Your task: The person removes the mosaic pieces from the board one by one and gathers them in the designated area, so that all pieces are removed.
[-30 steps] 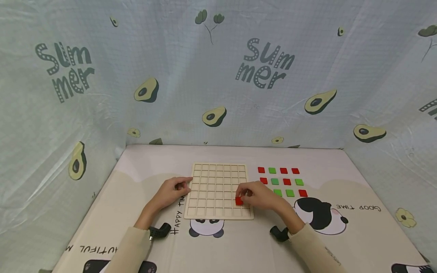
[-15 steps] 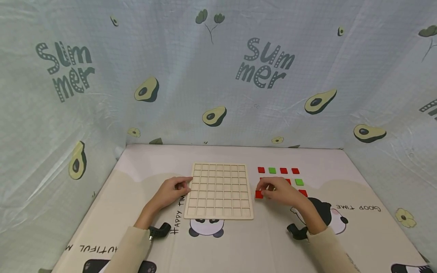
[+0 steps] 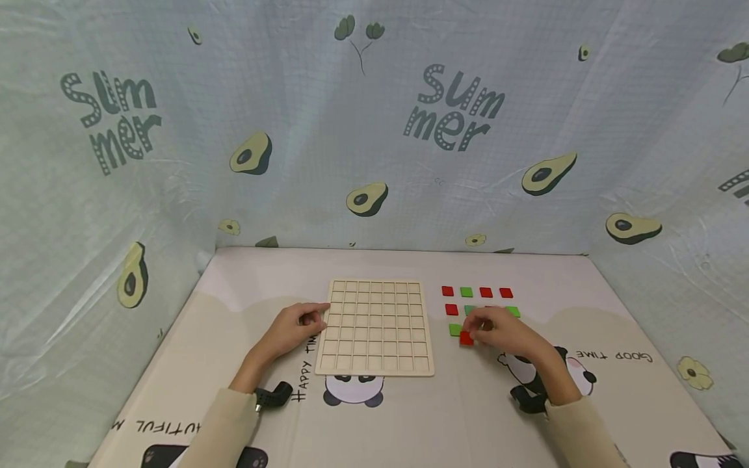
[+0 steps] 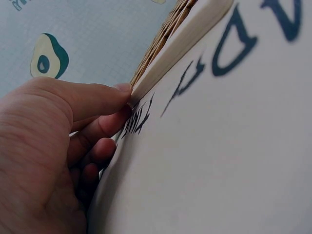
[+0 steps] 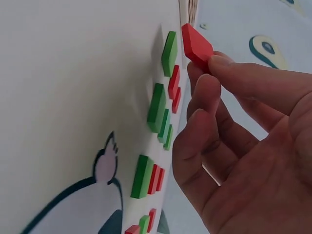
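Note:
My right hand (image 3: 503,331) pinches a red square tile (image 3: 466,338) between thumb and fingertips, above the near row of loose tiles. In the right wrist view the red tile (image 5: 196,45) is tilted and lifted clear of the table, with green tiles (image 5: 157,108) beyond it. My left hand (image 3: 296,328) touches the left edge of a pale wooden grid board (image 3: 374,328) with thumb and index finger. The left wrist view has the thumb against the board's side (image 4: 165,63). No tiles lie in the grid's cells.
Red and green tiles (image 3: 447,291) lie in loose rows right of the board; my right hand covers some. The table (image 3: 409,422) has a printed cloth with pandas. A curtain (image 3: 304,130) with avocado prints encloses the back and sides.
My right hand has moved right with the red tile, from over the board's lower right cells to over the near row of tiles. My left hand has stayed in place.

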Demonstrator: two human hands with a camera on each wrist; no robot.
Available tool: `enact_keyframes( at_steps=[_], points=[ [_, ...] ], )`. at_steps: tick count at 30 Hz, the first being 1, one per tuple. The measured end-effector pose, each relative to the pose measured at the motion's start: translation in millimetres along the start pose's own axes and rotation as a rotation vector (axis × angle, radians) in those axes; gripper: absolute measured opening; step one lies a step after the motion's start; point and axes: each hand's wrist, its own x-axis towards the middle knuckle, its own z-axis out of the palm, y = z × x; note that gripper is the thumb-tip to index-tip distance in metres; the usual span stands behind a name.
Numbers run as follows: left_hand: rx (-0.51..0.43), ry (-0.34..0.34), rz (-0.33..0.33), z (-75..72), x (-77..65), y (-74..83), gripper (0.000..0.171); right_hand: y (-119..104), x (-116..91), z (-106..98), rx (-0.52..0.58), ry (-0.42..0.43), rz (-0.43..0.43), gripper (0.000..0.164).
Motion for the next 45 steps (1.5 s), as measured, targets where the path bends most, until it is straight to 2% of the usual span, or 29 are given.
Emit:
enact_keyframes(
  at_steps=[13,26,34,45],
  points=[
    [-0.008,0.002,0.0,0.3,-0.1,-0.3,0.045,-0.1,-1.0,5.8,0.002,-0.059,0.037,0.011],
    [-0.015,-0.002,-0.006,0.4,0.7,0.5,0.045,0.3,0.1,6.8,0.049,-0.1,-0.003,0.008],
    [-0.01,-0.001,-0.006,0.1,-0.2,-0.2,0.045,0.6,0.0,11.1,0.023,-0.123,0.007,0.021],
    [-0.017,-0.002,-0.005,0.6,0.9,-3.2,0.045,-5.7,0.0,13.6,0.007,-0.104,0.028,0.018]
  ],
)
